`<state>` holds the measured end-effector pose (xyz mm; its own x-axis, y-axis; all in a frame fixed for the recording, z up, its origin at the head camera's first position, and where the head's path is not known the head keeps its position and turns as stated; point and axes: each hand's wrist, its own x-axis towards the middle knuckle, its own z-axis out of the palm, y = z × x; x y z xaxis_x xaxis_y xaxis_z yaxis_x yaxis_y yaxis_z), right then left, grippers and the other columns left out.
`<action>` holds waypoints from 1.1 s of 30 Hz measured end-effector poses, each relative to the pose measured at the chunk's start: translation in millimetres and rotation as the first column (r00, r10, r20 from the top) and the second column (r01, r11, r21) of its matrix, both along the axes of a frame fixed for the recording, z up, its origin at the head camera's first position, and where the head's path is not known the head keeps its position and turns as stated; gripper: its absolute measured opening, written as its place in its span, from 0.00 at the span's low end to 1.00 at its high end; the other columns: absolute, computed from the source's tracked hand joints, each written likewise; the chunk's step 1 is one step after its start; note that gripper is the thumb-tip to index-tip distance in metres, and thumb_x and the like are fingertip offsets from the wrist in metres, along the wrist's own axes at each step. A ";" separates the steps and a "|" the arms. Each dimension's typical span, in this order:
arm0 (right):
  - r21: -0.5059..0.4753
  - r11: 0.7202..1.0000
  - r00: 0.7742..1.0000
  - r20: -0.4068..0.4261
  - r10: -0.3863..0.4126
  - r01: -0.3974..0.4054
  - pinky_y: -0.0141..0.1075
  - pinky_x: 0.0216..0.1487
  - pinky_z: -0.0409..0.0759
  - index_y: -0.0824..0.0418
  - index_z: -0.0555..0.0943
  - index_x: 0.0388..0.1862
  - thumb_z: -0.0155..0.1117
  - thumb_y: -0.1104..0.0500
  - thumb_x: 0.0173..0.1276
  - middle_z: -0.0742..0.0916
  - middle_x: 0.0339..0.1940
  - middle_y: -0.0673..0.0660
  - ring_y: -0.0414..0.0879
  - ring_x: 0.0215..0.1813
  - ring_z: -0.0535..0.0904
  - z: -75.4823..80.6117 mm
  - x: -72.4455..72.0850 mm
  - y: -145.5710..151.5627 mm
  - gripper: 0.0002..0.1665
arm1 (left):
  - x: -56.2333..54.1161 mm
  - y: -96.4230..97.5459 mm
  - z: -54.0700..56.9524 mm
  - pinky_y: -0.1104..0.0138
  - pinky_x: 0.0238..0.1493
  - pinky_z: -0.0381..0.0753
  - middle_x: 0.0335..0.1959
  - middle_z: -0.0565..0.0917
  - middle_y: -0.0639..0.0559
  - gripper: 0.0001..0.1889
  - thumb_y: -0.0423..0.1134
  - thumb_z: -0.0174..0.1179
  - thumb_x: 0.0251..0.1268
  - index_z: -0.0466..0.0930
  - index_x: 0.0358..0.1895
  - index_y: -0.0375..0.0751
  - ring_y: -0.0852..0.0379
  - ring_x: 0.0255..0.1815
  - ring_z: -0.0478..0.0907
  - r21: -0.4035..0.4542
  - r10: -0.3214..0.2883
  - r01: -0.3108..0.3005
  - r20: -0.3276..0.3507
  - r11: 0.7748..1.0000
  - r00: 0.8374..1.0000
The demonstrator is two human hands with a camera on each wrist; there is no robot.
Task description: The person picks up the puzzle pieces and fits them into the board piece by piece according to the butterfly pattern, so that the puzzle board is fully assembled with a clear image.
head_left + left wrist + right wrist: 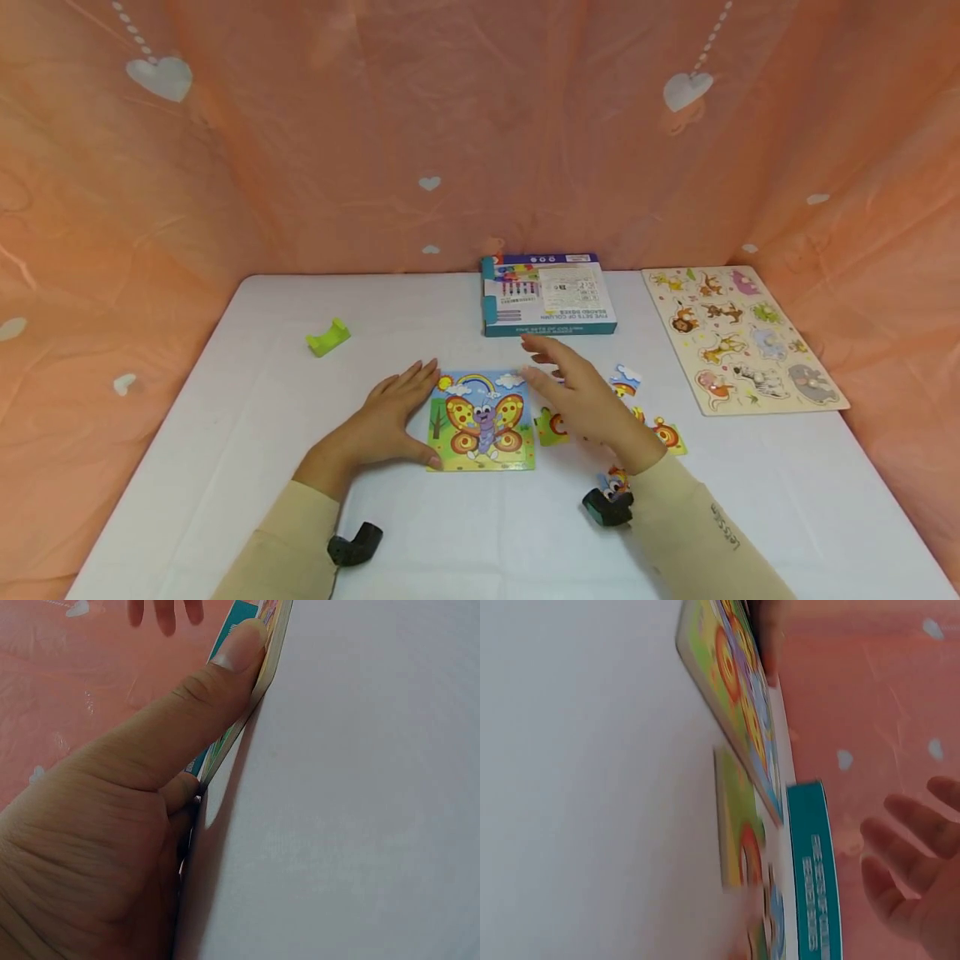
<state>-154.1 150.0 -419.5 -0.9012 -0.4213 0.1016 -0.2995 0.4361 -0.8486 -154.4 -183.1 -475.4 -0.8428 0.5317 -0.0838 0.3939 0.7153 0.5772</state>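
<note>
A square butterfly puzzle board (483,425) lies on the white table in the middle of the head view. My left hand (386,421) holds its left side, thumb at the near corner and fingers by the far one. Up close in the left wrist view, the thumb (202,705) lies against the board's edge. Above the board's right edge, my right hand (577,400) is raised with its fingers loosely bent and nothing in them. Under and beside that hand are several loose puzzle pieces, among them a green one (735,817) near the board; the hand and arm partly cover the others.
Behind the board stands a teal and white box (547,296). A wooden animal peg board (742,342) lies at the right. A bright green curved piece (328,337) sits at the back left. One loose piece (615,482) lies close to my right wrist.
</note>
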 end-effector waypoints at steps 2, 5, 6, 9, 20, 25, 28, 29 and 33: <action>-0.067 0.998 1.000 -0.009 0.018 -0.018 0.64 0.74 0.70 0.61 0.67 0.85 0.50 0.49 0.91 0.77 0.78 0.67 0.61 0.76 0.73 -1.3 -2.6 9.7 0.32 | 0.2 -0.1 -0.1 0.41 0.84 0.41 0.90 0.51 0.46 0.72 0.65 0.86 0.42 0.56 0.88 0.36 0.43 0.90 0.39 0.002 -0.001 0.001 -0.003 1.000 1.000; -0.170 0.984 0.999 0.016 0.051 -0.047 0.67 0.73 0.69 0.64 0.65 0.85 0.38 0.45 0.94 0.77 0.77 0.69 0.64 0.75 0.74 -1.8 -5.2 25.4 0.35 | 0.2 0.1 -0.3 0.41 0.84 0.41 0.90 0.50 0.47 0.72 0.64 0.86 0.42 0.55 0.88 0.37 0.44 0.90 0.39 0.000 0.000 0.000 -0.004 1.000 1.000; -0.206 0.977 0.998 0.026 0.059 -0.052 0.68 0.73 0.69 0.64 0.64 0.86 0.34 0.42 0.93 0.77 0.77 0.69 0.65 0.75 0.74 -2.3 -6.0 30.5 0.37 | 0.3 0.2 -0.2 0.42 0.84 0.41 0.90 0.50 0.47 0.72 0.64 0.86 0.42 0.55 0.88 0.37 0.44 0.90 0.39 -0.002 0.000 0.000 -0.002 1.000 1.000; -0.296 0.953 0.997 0.041 0.072 -0.057 0.64 0.70 0.71 0.66 0.63 0.86 0.27 0.35 0.91 0.77 0.76 0.70 0.65 0.72 0.75 -4.4 -7.5 45.2 0.45 | 0.8 0.8 0.6 0.42 0.84 0.40 0.90 0.50 0.47 0.72 0.64 0.86 0.42 0.55 0.88 0.37 0.44 0.90 0.39 -0.003 0.006 -0.006 0.004 1.000 1.000; -0.499 0.866 0.989 0.140 0.051 0.025 0.46 0.69 0.75 0.64 0.63 0.87 0.28 0.31 0.89 0.79 0.73 0.68 0.64 0.72 0.77 -34.2 -19.4 86.5 0.48 | 0.8 2.9 0.9 0.42 0.85 0.40 0.90 0.50 0.47 0.72 0.65 0.86 0.41 0.55 0.88 0.38 0.45 0.90 0.38 -0.002 0.017 -0.017 0.016 1.000 1.000; -0.476 0.878 0.986 0.168 0.025 0.058 0.41 0.67 0.78 0.69 0.60 0.86 0.30 0.36 0.91 0.79 0.72 0.70 0.61 0.70 0.78 -45.8 -23.1 95.5 0.44 | 0.4 2.7 1.2 0.42 0.85 0.40 0.90 0.50 0.47 0.72 0.66 0.86 0.42 0.55 0.88 0.37 0.44 0.90 0.39 -0.008 0.014 -0.014 0.011 1.000 1.000; -0.374 0.925 0.983 0.184 -0.002 0.072 0.36 0.64 0.79 0.69 0.59 0.87 0.39 0.44 0.93 0.79 0.72 0.71 0.60 0.70 0.78 -49.8 -23.5 96.7 0.38 | 1.0 2.5 1.5 0.42 0.85 0.40 0.90 0.50 0.47 0.72 0.65 0.86 0.41 0.55 0.88 0.38 0.44 0.90 0.38 -0.009 0.019 -0.019 0.018 1.000 1.000; -0.334 0.940 0.982 0.189 -0.008 0.072 0.35 0.64 0.79 0.69 0.59 0.87 0.44 0.47 0.93 0.79 0.72 0.71 0.60 0.70 0.77 -50.9 -23.6 96.6 0.37 | 1.1 2.5 1.4 0.42 0.85 0.40 0.90 0.50 0.47 0.72 0.65 0.86 0.41 0.55 0.88 0.38 0.44 0.90 0.38 -0.010 0.019 -0.019 0.017 1.000 1.000; -0.175 0.982 0.979 0.201 -0.036 0.071 0.37 0.68 0.75 0.65 0.65 0.86 0.67 0.56 0.83 0.79 0.74 0.67 0.61 0.72 0.75 -52.6 -24.1 94.4 0.39 | 1.1 2.3 2.6 0.41 0.84 0.40 0.90 0.51 0.46 0.72 0.65 0.86 0.41 0.56 0.88 0.36 0.43 0.90 0.39 -0.007 0.016 -0.016 0.008 1.000 1.000</action>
<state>-178.2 244.4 -472.1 -0.9318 -0.3629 -0.0097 -0.0997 0.2815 -0.9544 -153.3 -180.9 -472.7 -0.8503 0.5178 -0.0944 0.3780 0.7255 0.5751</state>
